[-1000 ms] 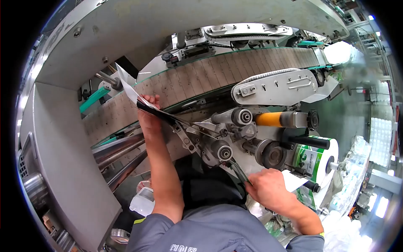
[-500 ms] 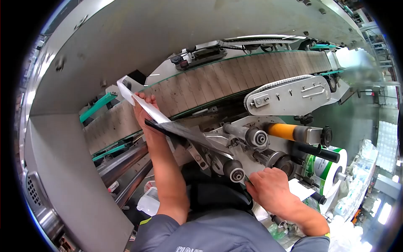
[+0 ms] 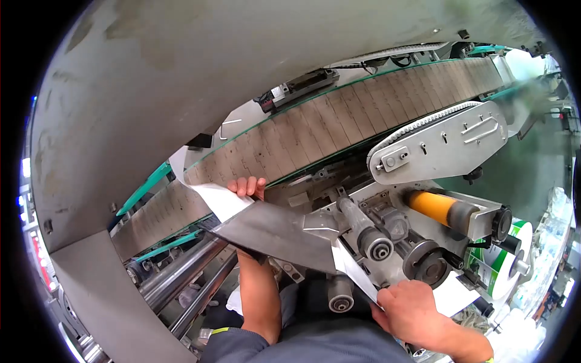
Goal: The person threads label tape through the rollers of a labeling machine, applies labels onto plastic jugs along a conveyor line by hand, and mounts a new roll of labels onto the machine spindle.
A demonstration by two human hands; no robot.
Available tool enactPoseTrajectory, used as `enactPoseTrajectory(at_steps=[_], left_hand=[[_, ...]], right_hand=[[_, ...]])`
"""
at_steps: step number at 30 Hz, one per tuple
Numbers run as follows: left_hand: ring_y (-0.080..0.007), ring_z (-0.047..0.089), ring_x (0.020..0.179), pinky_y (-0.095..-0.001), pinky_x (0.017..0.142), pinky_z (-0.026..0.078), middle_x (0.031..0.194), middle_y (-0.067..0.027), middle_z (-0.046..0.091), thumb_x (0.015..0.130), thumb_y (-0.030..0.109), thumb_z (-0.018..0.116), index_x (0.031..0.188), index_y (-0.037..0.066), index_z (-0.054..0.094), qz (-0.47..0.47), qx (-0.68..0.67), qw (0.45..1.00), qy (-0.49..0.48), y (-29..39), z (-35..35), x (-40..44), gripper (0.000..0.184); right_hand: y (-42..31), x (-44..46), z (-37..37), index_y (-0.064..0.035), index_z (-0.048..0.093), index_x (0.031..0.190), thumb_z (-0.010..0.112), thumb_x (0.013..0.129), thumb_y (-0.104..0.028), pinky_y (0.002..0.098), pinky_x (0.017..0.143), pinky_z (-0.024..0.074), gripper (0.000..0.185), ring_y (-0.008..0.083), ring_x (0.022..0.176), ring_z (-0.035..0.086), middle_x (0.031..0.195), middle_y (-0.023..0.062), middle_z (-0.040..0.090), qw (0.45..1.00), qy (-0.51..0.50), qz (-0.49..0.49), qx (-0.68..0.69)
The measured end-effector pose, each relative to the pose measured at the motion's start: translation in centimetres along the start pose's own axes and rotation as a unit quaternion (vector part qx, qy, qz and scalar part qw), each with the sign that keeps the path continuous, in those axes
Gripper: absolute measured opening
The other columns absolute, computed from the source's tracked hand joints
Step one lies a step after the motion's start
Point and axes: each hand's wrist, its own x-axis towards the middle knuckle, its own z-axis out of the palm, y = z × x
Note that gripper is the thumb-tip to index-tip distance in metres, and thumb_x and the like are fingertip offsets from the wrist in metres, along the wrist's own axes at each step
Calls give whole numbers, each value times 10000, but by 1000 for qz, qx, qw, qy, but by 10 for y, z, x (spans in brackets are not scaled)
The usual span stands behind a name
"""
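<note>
A long white label strip [image 3: 219, 199] runs from the upper left to a grey metal plate [image 3: 278, 235] and shows again at its lower right end. My left hand [image 3: 247, 187] reaches up from underneath, its fingers curled together over the strip's far edge beside the plate; the plate and strip hide its palm. Low on the right, my right hand [image 3: 413, 311] is closed with thumb and fingers pinching the strip's lower stretch. Metal rollers [image 3: 370, 236] stand between my hands, and another roller [image 3: 340, 293] sits below the plate.
A slatted conveyor [image 3: 327, 124] with green edges crosses behind. A toothed-belt unit [image 3: 439, 142], an orange roller [image 3: 433, 207] and a round knob [image 3: 501, 224] are on the right, near a green-and-white label roll [image 3: 502, 263]. A large grey housing [image 3: 151, 78] overhangs the upper left.
The metal plate and strip now show their broad faces instead of an edge. My left hand's fingers have come over the strip's far edge. My view has shifted, and my right hand appears lower.
</note>
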Motion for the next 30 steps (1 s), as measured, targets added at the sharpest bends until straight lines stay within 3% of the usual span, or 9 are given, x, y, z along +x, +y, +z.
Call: enactPoseTrajectory(at_steps=[4,6,10,12,19,24,30], left_hand=[[-233,565,949,-529,1089,403,983,-41,634,1048,338,546,1133,103,630,13,35,999,-15,5,-7,-3,263],[-235,573,936,-534,1108,395,998,-59,646,1044,346,557,1195,87,636,60,50,996,33,1,-3,-6,311],[-239,584,951,-530,1126,387,1008,-69,650,1042,348,564,1199,79,633,60,55,995,54,2,-4,2,319],[-223,593,1014,-497,1161,369,1091,-62,674,1067,338,564,1255,85,660,49,82,995,5,3,-1,3,330],[-237,613,1076,-502,1175,358,1151,-72,686,1076,337,548,1281,85,651,38,81,995,-39,12,-8,11,341],[-245,632,1029,-500,1134,430,1114,-75,694,1073,337,554,1270,83,651,52,83,994,52,11,6,7,336],[-250,645,1042,-499,1136,446,1122,-82,696,1068,332,568,1270,83,646,55,78,994,46,11,4,9,330]], right_hand=[[2,3,3,-112,591,717,778,776,-210,379,591,471,220,239,628,602,643,40,580,1000,19,-20,-9],[1,6,4,-115,585,713,778,777,-206,373,594,466,223,231,634,597,643,34,575,999,25,-23,-5],[1,15,8,-124,570,700,773,768,-192,367,597,453,224,223,637,584,638,25,551,999,39,-30,-9],[0,17,8,-131,551,686,764,760,-174,365,593,435,228,219,630,566,632,20,524,997,61,-43,-8],[2,24,10,-131,532,677,749,748,-148,360,586,417,229,211,622,548,631,19,512,996,69,-53,-11],[0,24,10,-126,538,687,751,759,-150,354,580,416,226,208,617,548,627,18,510,994,88,-58,-7],[0,25,9,-124,549,696,759,761,-168,354,581,417,224,209,625,560,634,19,525,995,87,-54,-10]])
